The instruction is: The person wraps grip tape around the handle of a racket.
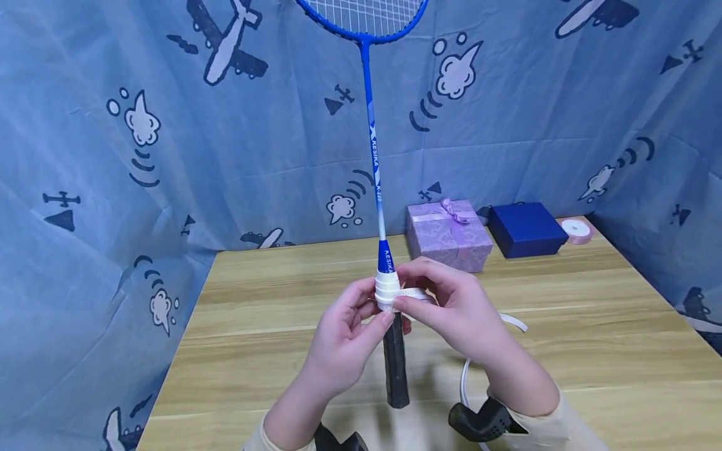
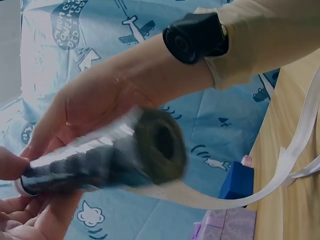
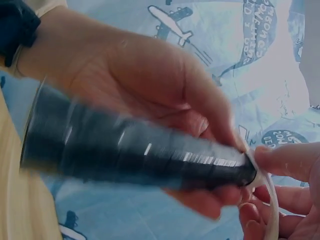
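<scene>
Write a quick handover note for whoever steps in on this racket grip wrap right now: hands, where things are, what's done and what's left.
Left hand: grips the racket handle just below the wrapped part, racket upright over the table.
Right hand: pinches the white grip tape against the handle near the blue cone.
Loose tape tail trails down past the right wrist.
Done: a few white turns at the top of the handle.
Left: the black lower part is still bare.
Purple gift box, blue box and ribbon roll sit at the back, untouched.
</scene>
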The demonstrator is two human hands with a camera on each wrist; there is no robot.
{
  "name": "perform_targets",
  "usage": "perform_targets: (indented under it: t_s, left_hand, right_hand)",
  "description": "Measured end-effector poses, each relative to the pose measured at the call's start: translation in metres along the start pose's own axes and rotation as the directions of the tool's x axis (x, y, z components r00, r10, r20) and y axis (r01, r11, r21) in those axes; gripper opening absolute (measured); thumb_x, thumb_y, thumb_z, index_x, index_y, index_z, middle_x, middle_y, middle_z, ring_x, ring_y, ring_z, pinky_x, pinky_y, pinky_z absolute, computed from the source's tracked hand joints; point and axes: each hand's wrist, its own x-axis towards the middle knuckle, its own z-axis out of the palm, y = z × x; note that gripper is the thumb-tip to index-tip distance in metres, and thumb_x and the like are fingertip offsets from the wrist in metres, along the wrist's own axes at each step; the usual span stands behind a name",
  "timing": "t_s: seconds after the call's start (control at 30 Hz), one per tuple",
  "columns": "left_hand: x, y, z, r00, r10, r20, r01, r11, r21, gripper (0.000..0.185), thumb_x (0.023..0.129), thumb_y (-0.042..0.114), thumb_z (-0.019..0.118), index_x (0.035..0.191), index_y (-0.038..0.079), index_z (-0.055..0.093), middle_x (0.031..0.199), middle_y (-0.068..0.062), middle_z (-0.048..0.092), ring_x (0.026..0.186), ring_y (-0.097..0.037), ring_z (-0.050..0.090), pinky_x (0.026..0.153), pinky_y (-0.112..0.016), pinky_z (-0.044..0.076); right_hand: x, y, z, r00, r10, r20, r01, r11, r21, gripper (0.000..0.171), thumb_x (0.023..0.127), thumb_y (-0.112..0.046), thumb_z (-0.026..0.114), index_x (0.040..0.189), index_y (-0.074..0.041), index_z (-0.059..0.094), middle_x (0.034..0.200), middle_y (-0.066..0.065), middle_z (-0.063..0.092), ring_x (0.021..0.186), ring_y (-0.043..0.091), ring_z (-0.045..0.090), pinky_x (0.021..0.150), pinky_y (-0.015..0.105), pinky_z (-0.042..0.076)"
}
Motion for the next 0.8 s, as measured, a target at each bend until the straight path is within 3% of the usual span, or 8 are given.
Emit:
perform_targets:
  t_s: [0.2,0.3,0.4,0.5,0.57,0.7,0.8]
  left_hand:
    - [0.0,0.001,-0.002,0.999,0.003,0.036,-0.003,1.0,0.02,0.051,0.102,-0.009,0.05,0.151,0.0,0.037,0.135,-0.03,0.058,0.116,-0.027,0.066,0.097,-0.042,0.059]
    - [0.0,0.001,-0.003,0.999,-0.008,0.035,0.007,1.0,0.028,0.056,0.102,-0.01,0.048,0.153,0.007,0.032,0.135,-0.029,0.059,0.117,-0.029,0.065,0.096,-0.042,0.06]
    - [-0.001,0.003,-0.004,1.0,-0.021,-0.019,0.023,0.991,0.13,0.068,0.098,-0.009,0.058,0.156,0.015,0.032,0.128,-0.022,0.064,0.11,-0.027,0.065,0.086,-0.035,0.063]
    - [-0.001,0.005,-0.002,0.995,-0.054,-0.086,0.074,0.967,0.245,0.078,0.093,0.0,0.072,0.156,0.026,0.035,0.118,-0.01,0.069,0.098,-0.022,0.067,0.069,-0.03,0.063]
    - [-0.001,0.006,-0.001,0.99,-0.076,-0.116,0.107,0.952,0.287,0.084,0.09,0.004,0.077,0.157,0.032,0.035,0.115,-0.004,0.069,0.092,-0.019,0.069,0.062,-0.031,0.062]
    - [-0.001,0.008,0.001,0.988,-0.072,-0.138,0.114,0.937,0.329,0.083,0.09,0.002,0.077,0.157,0.029,0.036,0.11,-0.004,0.071,0.087,-0.017,0.07,0.056,-0.032,0.061]
    - [-0.001,0.008,0.001,0.989,-0.067,-0.13,0.106,0.94,0.323,0.082,0.09,-0.001,0.075,0.158,0.023,0.036,0.111,-0.006,0.071,0.089,-0.018,0.07,0.055,-0.029,0.06]
  right_hand:
    - [0.0,-0.002,0.003,0.999,0.038,0.021,-0.04,0.996,0.075,0.041,0.092,0.007,0.071,0.132,0.002,0.064,0.112,0.018,0.068,0.083,0.021,0.068,0.061,0.036,0.062]
    - [0.0,-0.003,0.006,0.999,0.049,0.001,-0.049,0.997,0.055,0.046,0.091,0.008,0.071,0.135,0.001,0.063,0.11,0.018,0.067,0.089,0.019,0.068,0.064,0.034,0.062]
    - [0.0,-0.002,0.009,0.999,0.039,-0.027,-0.038,0.999,0.018,0.047,0.089,0.009,0.073,0.135,0.002,0.063,0.11,0.016,0.067,0.096,0.016,0.066,0.075,0.026,0.061]
    - [0.001,-0.001,0.012,0.998,0.022,-0.05,-0.023,1.0,-0.014,0.048,0.088,0.01,0.074,0.134,0.002,0.064,0.11,0.014,0.068,0.101,0.013,0.065,0.085,0.02,0.057]
    - [0.001,0.0,0.014,0.998,0.011,-0.056,-0.012,1.0,-0.018,0.049,0.087,0.01,0.074,0.135,0.002,0.063,0.109,0.014,0.068,0.101,0.013,0.065,0.085,0.02,0.057]
    - [0.001,0.001,0.017,0.998,0.005,-0.059,-0.007,1.0,-0.028,0.05,0.087,0.009,0.075,0.135,-0.001,0.063,0.109,0.013,0.068,0.101,0.014,0.065,0.085,0.02,0.057]
    - [0.0,0.001,0.017,0.998,0.013,-0.059,-0.016,0.999,-0.034,0.05,0.087,0.009,0.076,0.134,-0.002,0.064,0.109,0.012,0.068,0.1,0.015,0.064,0.083,0.02,0.057]
